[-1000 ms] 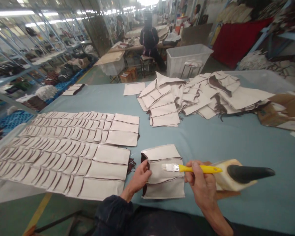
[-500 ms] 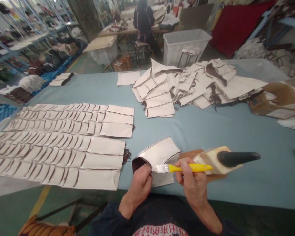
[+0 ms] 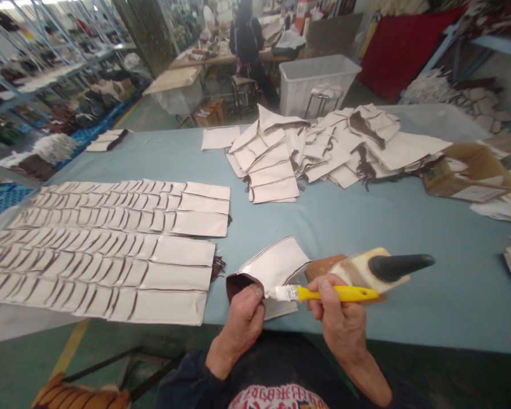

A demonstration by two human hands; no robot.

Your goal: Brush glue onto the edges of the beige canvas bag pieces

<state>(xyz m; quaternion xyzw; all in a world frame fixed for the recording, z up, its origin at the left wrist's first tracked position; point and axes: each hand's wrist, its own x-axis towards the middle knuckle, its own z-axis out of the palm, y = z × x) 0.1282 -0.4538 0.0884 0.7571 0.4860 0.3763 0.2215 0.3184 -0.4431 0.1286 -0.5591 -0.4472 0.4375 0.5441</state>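
Note:
My left hand (image 3: pixel 244 315) is closed, pinching the brown-lined opening of a cream fabric piece (image 3: pixel 276 258) that has dark seams. The opening gapes toward the left and shows its dark inside. My right hand (image 3: pixel 340 312) grips a paintbrush (image 3: pixel 344 293) by its yellow handle. White-coated bristles point left, close to the fingers of my left hand; whether they touch the fabric I cannot tell. Just beyond my right hand lies a pale, block-like container (image 3: pixel 361 266) with a black tapered handle-like part (image 3: pixel 400 266), on a brown board (image 3: pixel 323 266).
Overlapping rows of cream pieces (image 3: pixel 179 278) cover the table's left side. A loose heap (image 3: pixel 336 142) lies at the back, beside a cardboard box (image 3: pixel 468 170) at right. A white bin (image 3: pixel 317 79) and a person (image 3: pixel 247 45) are beyond the blue table (image 3: pixel 349 213).
The brush and my right hand have shifted slightly right. My left hand keeps its pinch on the fabric piece. The whole view has moved a little.

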